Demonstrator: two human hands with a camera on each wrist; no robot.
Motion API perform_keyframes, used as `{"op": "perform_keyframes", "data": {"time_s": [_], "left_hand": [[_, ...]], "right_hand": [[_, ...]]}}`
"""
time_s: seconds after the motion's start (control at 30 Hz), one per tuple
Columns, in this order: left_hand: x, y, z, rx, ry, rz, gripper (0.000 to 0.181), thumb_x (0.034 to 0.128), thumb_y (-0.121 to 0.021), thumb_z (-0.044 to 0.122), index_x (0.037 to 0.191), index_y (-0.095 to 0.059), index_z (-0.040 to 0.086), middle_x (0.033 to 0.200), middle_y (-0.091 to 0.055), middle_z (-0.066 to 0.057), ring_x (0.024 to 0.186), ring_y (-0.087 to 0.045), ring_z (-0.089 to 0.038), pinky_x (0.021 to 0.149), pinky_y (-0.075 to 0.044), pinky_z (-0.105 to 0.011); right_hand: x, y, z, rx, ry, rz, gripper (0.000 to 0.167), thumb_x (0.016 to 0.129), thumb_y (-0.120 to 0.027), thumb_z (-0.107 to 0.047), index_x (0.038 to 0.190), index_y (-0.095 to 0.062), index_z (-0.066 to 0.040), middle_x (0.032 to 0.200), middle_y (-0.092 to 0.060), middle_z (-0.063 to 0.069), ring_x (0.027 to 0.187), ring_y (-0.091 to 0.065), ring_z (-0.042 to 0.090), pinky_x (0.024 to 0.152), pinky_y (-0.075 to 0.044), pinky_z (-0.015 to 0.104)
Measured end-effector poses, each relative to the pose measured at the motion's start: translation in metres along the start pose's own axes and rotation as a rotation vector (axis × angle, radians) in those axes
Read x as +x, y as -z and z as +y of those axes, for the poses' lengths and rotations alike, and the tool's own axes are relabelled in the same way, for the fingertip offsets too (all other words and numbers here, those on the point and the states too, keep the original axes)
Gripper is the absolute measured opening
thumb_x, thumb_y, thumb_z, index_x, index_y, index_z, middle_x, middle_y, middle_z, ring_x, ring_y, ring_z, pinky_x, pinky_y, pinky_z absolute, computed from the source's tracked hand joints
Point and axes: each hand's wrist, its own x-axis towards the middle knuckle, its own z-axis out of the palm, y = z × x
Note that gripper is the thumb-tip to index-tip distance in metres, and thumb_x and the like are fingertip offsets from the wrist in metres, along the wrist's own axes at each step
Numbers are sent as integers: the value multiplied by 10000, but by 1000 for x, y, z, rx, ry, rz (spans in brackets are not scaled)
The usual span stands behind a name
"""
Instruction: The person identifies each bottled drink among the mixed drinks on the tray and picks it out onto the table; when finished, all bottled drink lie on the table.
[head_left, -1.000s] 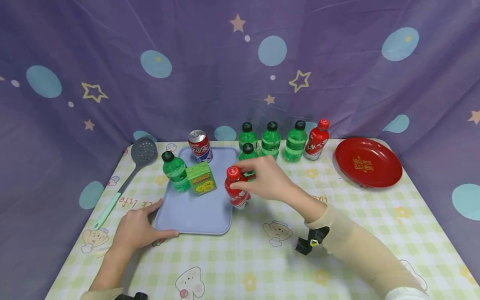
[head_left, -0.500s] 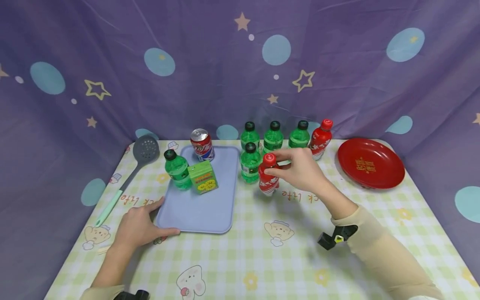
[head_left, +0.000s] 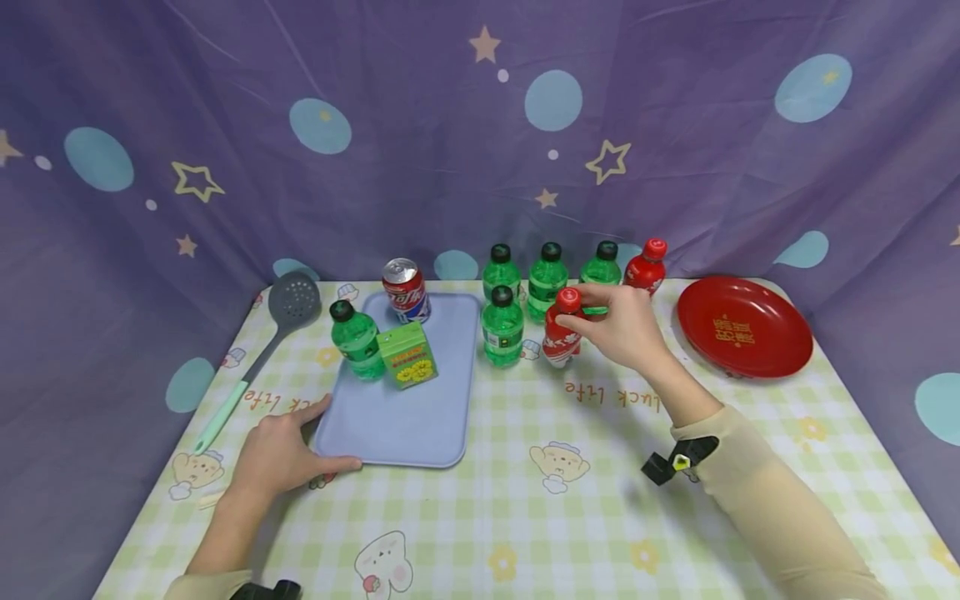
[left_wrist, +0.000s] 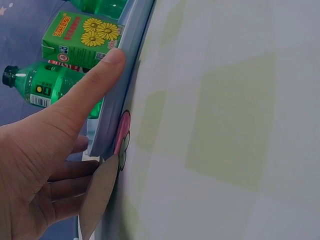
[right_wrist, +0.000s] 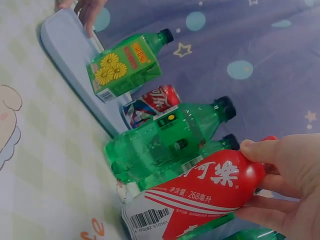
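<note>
My right hand [head_left: 619, 323] pinches a small red cola bottle [head_left: 561, 340] near its neck, thumb on one side and fingers on the other. The bottle is upright beside the nearest green soda bottle [head_left: 502, 327]; whether its base touches the table cannot be told. In the right wrist view its red and white label [right_wrist: 200, 192] faces the camera. My left hand [head_left: 279, 454] rests against the near left corner of a blue tray [head_left: 397, 429], thumb extended along the front edge. On the tray are a green drink carton [head_left: 407, 356], a green soda bottle [head_left: 357, 342] and a cola can [head_left: 406, 292].
More green bottles [head_left: 547, 279] stand along the back, with another red bottle [head_left: 647, 268] to their right, partly hidden by my hand. A red plate [head_left: 742, 329] lies at the far right. On the left lies a slotted turner [head_left: 292, 302]. A purple curtain [head_left: 420, 167] surrounds the table.
My right hand has carried the red cola bottle away from the tray's right edge, rightward and back, past the nearest green bottle. My left hand has stayed at the tray corner.
</note>
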Motion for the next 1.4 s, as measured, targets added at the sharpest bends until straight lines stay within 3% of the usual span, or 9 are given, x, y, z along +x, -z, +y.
{"op": "perform_keyframes", "data": {"time_s": [0.3, 0.5, 0.9, 1.2, 1.4], "left_hand": [[1, 0, 3, 5, -6, -24, 1271, 485, -883, 869, 1399, -684, 9, 1145, -732, -372, 865, -737, -505, 723, -609, -579], [6, 1, 8, 3, -15, -60, 1272, 504, -882, 863, 1406, -672, -8, 1250, -706, -363, 1002, -717, -553, 818, -603, -617], [12, 22, 19, 21, 57, -221, 1330, 486, -914, 824, 1433, -617, -61, 1381, -611, -391, 1194, -618, -621, 933, -560, -660], [21, 25, 22, 13, 52, -227, 1308, 493, -947, 771, 1405, -617, -106, 1342, -651, -369, 1184, -634, -606, 956, -555, -659], [17, 21, 20, 3, 65, -240, 1307, 511, -937, 778, 1420, -606, -101, 1363, -626, -385, 1203, -622, -612, 966, -551, -660]], "right_hand": [[4, -11, 11, -16, -11, 51, 474, 888, -892, -280, 1295, -769, -72, 1202, -809, 140, 1047, -806, 340, 804, -662, 511], [4, -14, 13, -50, -6, 80, 469, 882, -897, -301, 1273, -772, -74, 1163, -819, 136, 1033, -808, 346, 785, -663, 511], [0, -27, 23, -25, 73, 143, 508, 872, -906, -271, 1313, -764, -63, 1108, -829, 138, 959, -821, 326, 741, -667, 481], [10, -25, 17, -29, 56, 137, 540, 877, -902, -292, 1343, -747, -68, 1140, -824, 131, 1002, -817, 315, 650, -649, 435], [11, -27, 14, -40, 50, 128, 514, 890, -890, -306, 1332, -755, -81, 1142, -824, 125, 1003, -818, 306, 730, -667, 452]]}}
